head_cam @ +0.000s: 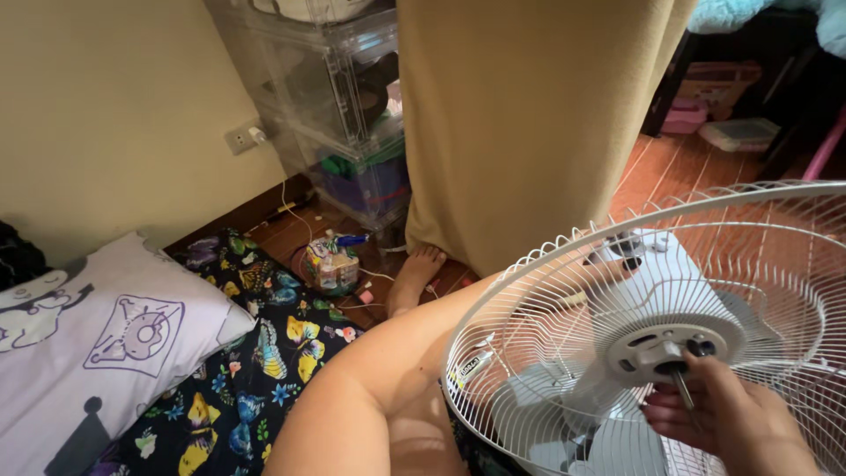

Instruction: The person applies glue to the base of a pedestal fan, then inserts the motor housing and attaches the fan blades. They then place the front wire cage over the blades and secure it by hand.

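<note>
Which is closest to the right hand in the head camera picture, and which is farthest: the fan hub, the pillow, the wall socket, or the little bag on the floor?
From the right hand:
1. Fan hub, just above the fingers, touching them.
2. Little bag, on the floor to the left.
3. Wall socket, higher up on the wall, left.
4. Pillow, far left on the bedding.

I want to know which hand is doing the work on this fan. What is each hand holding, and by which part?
The right hand pinches the metal motor shaft at the fan hub. The left hand reaches behind the grille; its grip cannot be told.
</note>
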